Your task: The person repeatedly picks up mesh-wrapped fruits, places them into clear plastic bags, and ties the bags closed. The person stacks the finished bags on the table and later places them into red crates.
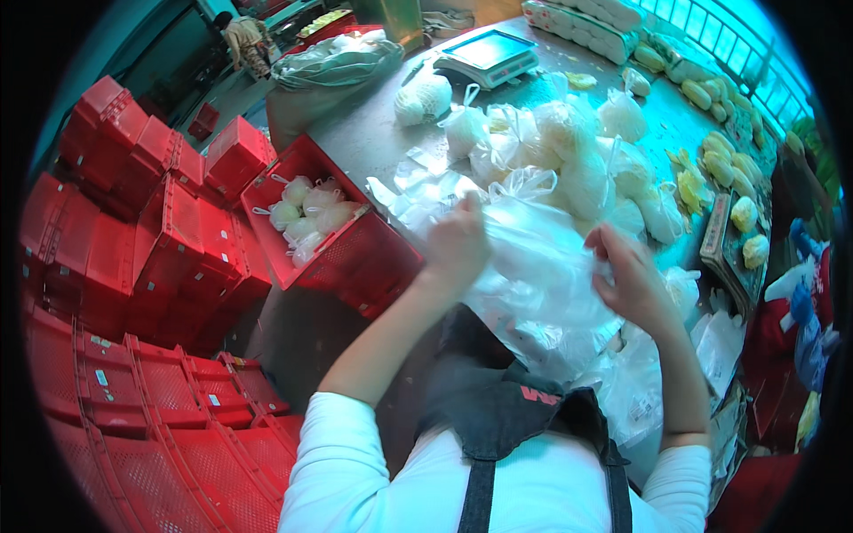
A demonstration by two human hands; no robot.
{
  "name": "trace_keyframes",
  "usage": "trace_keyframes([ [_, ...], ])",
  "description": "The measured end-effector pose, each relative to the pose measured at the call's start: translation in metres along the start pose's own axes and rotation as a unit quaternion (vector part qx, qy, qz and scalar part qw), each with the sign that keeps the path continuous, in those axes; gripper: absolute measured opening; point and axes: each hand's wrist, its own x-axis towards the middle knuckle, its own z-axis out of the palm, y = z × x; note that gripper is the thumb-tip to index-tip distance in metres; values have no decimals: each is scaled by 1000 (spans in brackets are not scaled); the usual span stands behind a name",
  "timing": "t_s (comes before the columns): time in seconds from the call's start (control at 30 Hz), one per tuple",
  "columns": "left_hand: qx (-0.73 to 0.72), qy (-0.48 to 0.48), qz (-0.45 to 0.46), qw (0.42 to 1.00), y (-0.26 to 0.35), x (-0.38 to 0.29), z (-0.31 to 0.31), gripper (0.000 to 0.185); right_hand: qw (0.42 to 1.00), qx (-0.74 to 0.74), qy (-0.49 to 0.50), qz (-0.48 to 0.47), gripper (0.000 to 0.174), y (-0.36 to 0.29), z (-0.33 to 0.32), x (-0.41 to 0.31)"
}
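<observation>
My left hand (458, 240) and my right hand (623, 276) grip opposite ends of a translucent white plastic bag (543, 250), stretched between them and blurred. Loose plastic bags (566, 340) lie on the table beneath it. Just beyond my hands is a heap of tied, filled plastic bags (576, 160) with pale round contents. To the left, a red plastic crate (373, 266) stands tilted in view at the table edge and holds several similar tied bags (313, 213). More flat white bags (426, 193) lie beside my left hand.
Red crates (180, 246) are stacked at the left. A digital scale (490, 56) stands at the table's far side. Pale yellow vegetables (730, 160) lie at the right, near a metal-edged tray (730, 246). A large sack (333, 66) stands beyond the crate. Another person (246, 43) is in the background.
</observation>
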Motion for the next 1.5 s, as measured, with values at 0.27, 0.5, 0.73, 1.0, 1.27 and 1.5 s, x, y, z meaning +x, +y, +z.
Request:
trace_keyframes([
  [0.27, -25, -136, -96, 986, -36, 15, -35, 27, 963, -185, 166, 99, 16, 78, 48, 41],
  [0.5, -127, -119, -27, 984, -80, -9, -21, 35, 861, 476, 17, 177, 23, 92, 81, 58],
  [0.73, -255, -153, -300, 907, -111, -16, -69, 10, 986, -34, 93, 133, 9, 101, 100, 59],
  [1.0, -811, -59, -293, 504, -123, -45, -122, 28, 619, 713, -172, 283, 13, 87, 138, 51],
  [1.27, -557, -160, -220, 785, -74, -47, -67, 59, 809, 506, -242, 176, 34, 30, 186, 30],
  [1.5, -41, -325, -76, 942, -57, -60, 102, 18, 979, 151, -131, 43, 37, 72, 166, -4],
])
